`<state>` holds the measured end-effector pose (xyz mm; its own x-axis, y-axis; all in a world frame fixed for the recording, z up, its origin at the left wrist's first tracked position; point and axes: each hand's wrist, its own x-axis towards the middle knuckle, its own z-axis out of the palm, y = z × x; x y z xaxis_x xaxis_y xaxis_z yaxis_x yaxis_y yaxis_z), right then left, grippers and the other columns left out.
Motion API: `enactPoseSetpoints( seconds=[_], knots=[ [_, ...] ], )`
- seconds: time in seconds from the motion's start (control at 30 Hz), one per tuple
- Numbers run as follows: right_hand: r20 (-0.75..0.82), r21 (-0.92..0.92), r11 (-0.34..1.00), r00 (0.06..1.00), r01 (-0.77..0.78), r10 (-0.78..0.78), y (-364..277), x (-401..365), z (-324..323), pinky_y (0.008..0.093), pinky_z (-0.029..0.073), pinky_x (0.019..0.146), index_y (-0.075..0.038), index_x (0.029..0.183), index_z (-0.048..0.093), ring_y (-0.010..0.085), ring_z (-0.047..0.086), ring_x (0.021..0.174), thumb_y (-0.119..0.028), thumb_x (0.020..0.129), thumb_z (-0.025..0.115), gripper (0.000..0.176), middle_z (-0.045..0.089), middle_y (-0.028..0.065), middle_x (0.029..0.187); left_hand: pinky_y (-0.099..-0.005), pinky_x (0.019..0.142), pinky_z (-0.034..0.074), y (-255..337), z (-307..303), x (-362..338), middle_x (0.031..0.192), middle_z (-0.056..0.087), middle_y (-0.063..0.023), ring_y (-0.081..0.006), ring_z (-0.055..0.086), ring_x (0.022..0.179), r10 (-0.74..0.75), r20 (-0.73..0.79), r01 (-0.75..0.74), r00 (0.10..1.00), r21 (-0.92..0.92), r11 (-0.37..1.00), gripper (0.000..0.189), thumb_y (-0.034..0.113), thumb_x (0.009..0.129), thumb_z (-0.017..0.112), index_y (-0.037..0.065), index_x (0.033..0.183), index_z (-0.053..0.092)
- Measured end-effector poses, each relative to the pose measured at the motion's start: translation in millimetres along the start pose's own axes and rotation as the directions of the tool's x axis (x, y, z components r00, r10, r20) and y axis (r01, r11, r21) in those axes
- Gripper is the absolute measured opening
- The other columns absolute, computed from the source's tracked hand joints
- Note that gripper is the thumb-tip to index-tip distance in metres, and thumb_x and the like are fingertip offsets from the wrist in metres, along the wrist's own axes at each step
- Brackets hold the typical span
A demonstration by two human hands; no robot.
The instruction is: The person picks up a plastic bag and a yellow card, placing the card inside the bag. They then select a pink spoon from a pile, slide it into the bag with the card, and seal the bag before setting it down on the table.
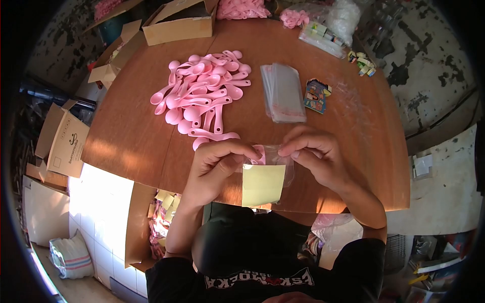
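Both hands hold a clear plastic bag (289,171) near the table's front edge. My left hand (220,164) pinches its upper left side, fingers closed. My right hand (313,154) pinches the upper right side, also closed. A pale yellow card (263,185) shows at the bag's lower part, and a bit of pink (259,154) shows above it between the hands. Beyond my left hand lies a heap of pink spoons (202,93). A stack of flat clear bags (285,93) lies beyond my right hand, with a small printed blue card pack (317,96) to its right.
An open cardboard box (179,30) stands at the table's back left. Pink items in plastic (243,9) and clear bags (343,22) lie at the back. Small boxes (362,64) sit at the right edge. Below the table's front left, a box (139,222) holds packed items.
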<state>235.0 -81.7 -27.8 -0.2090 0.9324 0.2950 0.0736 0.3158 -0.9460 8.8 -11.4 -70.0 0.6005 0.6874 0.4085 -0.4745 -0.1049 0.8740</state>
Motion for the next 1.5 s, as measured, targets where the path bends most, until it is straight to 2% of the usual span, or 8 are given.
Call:
enactPoseSetpoints(
  seconds=[0.43, 0.57, 0.63, 0.7, 0.8, 0.9, 1.07, 1.5],
  knots=[
    [0.05, -0.064, 0.996, 0.997, -0.056, 0.059, 5.9, -7.7, 4.6, 0.0298, 0.046, 0.094, -0.001, 0.133, 0.045, 0.0138, 0.057, 0.1, 0.001, 0.08, 0.074, 0.06, 0.055, 0.0076, 0.112, -0.0283, 0.075, 0.059, 39.5, -42.6, -94.8, 0.094, 0.071, -0.0124, -0.0235, 0.069, 0.094, -0.157, 0.113, 0.09, 0.981, 0.455, 0.886, 0.03, -0.004, 0.069, 0.08, 0.0, 0.096, 0.069],
    [0.029, -0.14, 0.988, 0.997, -0.067, 0.071, 22.8, -8.4, -15.3, 0.0305, 0.047, 0.093, 0.002, 0.129, 0.049, 0.0137, 0.058, 0.098, -0.001, 0.083, 0.071, 0.05, 0.057, 0.0079, 0.111, -0.0379, 0.081, 0.059, 58.1, -68.0, -152.6, 0.116, 0.063, -0.0204, -0.0297, 0.066, 0.103, -0.433, -0.205, 0.433, 0.878, 0.728, 0.532, 0.046, 0.001, 0.069, 0.08, -0.002, 0.112, 0.063],
    [0.0, -0.301, 0.946, 0.992, -0.117, 0.123, 31.7, -8.1, -21.3, 0.0297, 0.049, 0.091, 0.004, 0.121, 0.056, 0.0126, 0.059, 0.095, -0.001, 0.084, 0.069, 0.039, 0.06, 0.0082, 0.108, -0.0436, 0.079, 0.057, 72.8, -60.1, -166.7, 0.118, 0.061, -0.0231, -0.0349, 0.065, 0.104, -0.427, -0.352, 0.397, 0.833, 0.917, 0.019, 0.054, 0.009, 0.067, 0.082, 0.001, 0.117, 0.061],
    [-0.055, -0.303, 0.948, 0.995, -0.101, 0.089, 44.1, -5.1, -21.0, 0.0265, 0.05, 0.084, 0.003, 0.113, 0.062, 0.0106, 0.06, 0.09, -0.002, 0.086, 0.067, 0.028, 0.064, 0.0067, 0.1, -0.0431, 0.075, 0.056, 82.4, -59.0, -171.3, 0.11, 0.064, -0.022, -0.0341, 0.066, 0.099, -0.355, -0.388, 0.423, 0.851, 0.906, 0.025, 0.055, 0.015, 0.066, 0.083, 0.006, 0.116, 0.062],
    [-0.141, -0.489, 0.863, 0.988, -0.127, 0.066, 61.1, 2.6, -29.4, 0.022, 0.046, 0.07, -0.001, 0.108, 0.065, 0.0075, 0.059, 0.083, -0.005, 0.087, 0.066, 0.021, 0.064, 0.0031, 0.089, -0.0326, 0.064, 0.05, 97.9, -40.8, -153.0, 0.094, 0.068, -0.0102, -0.0204, 0.065, 0.08, 0.224, 0.084, -0.214, 0.971, 0.723, 0.657, 0.054, 0.018, 0.072, 0.081, 0.013, 0.12, 0.056],
    [-0.203, -0.55, 0.829, 0.979, -0.096, -0.021, 70.9, 12.9, -36.3, 0.0218, 0.044, 0.062, -0.003, 0.104, 0.066, 0.0063, 0.055, 0.069, -0.005, 0.085, 0.067, 0.019, 0.063, 0.0013, 0.082, -0.0343, 0.069, 0.042, 109.3, -6.0, -101.2, 0.071, 0.061, -0.006, -0.0178, 0.056, 0.062, 0.753, 0.353, -0.829, 0.555, 0.163, 0.535, 0.053, 0.034, 0.09, 0.066, 0.005, 0.131, 0.048],
    [-0.259, -0.592, 0.803, 0.961, -0.075, -0.101, 79.8, 20.1, -53.1, 0.0226, 0.042, 0.056, -0.003, 0.101, 0.067, 0.006, 0.05, 0.061, -0.003, 0.084, 0.067, 0.017, 0.061, 0.001, 0.074, -0.0371, 0.073, 0.048, 130.2, 7.6, -95.3, 0.123, 0.052, -0.0106, -0.023, 0.053, 0.101, 0.711, 0.431, -0.79, 0.555, 0.007, 0.613, 0.047, 0.025, 0.099, 0.048, 0.018, 0.145, 0.041],
    [-0.336, -0.699, 0.694, 0.935, -0.169, -0.11, 81.5, 40.9, -66.3, 0.0273, 0.044, 0.055, -0.003, 0.096, 0.069, 0.0125, 0.055, 0.058, -0.009, 0.081, 0.068, 0.015, 0.062, 0.0063, 0.069, -0.0274, 0.056, 0.038, 138.3, 31.3, -71.3, 0.075, 0.05, 0.0032, -0.0099, 0.049, 0.071, 0.855, 0.272, -0.888, 0.442, 0.266, 0.375, 0.013, 0.024, 0.094, 0.053, 0.017, 0.084, 0.055]
  ],
)
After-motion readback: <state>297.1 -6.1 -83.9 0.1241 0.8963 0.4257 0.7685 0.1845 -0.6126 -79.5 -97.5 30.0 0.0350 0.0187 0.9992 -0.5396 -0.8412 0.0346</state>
